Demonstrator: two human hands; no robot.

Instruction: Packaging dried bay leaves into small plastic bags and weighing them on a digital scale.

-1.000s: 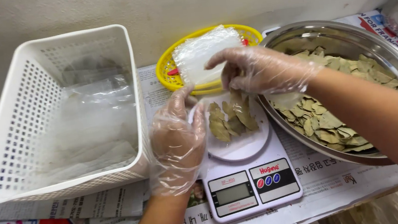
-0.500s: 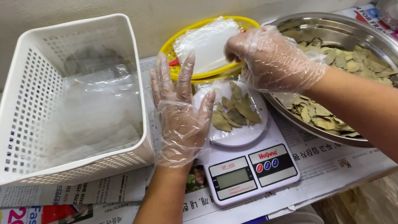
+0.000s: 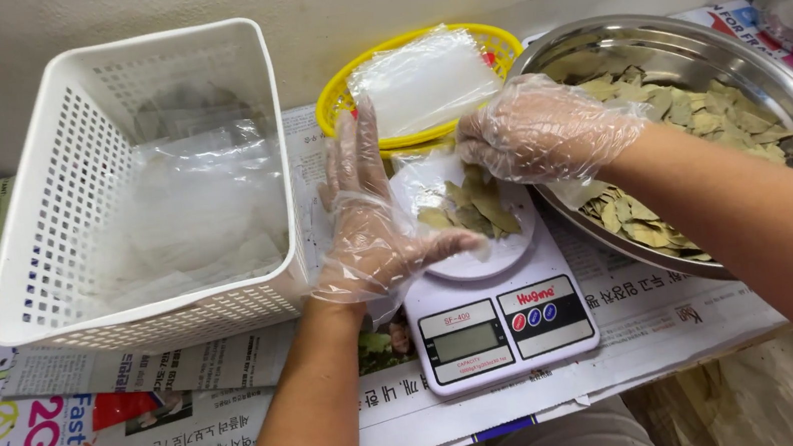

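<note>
left hand (image 3: 371, 218) spreading open, thumb touching clear bag (image 3: 431, 176) of dried leaves (image 3: 471, 206) at 3 o'clock. right hand (image 3: 536, 130) curling, pinching bag's top at 9 o'clock. bag lying on scale (image 3: 498, 311); white basket (image 3: 135, 184) sitting at 9, steel bowl (image 3: 785, 105) at 3.

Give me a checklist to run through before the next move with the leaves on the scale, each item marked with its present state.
1. Both hands gloved: left hand and right hand wear clear plastic gloves. Ok.
2. Dried leaves sit on the scale platform, none spilled onto the newspaper. Ok.
3. Scale display readable: it faces the camera, but any digits are too small to tell. Cannot tell.
4. Clear bags ready in the yellow basket. Ok.
5. More leaves to hand in the steel bowl. Ok.
6. White basket has room: it holds only some clear plastic. Ok.
</note>
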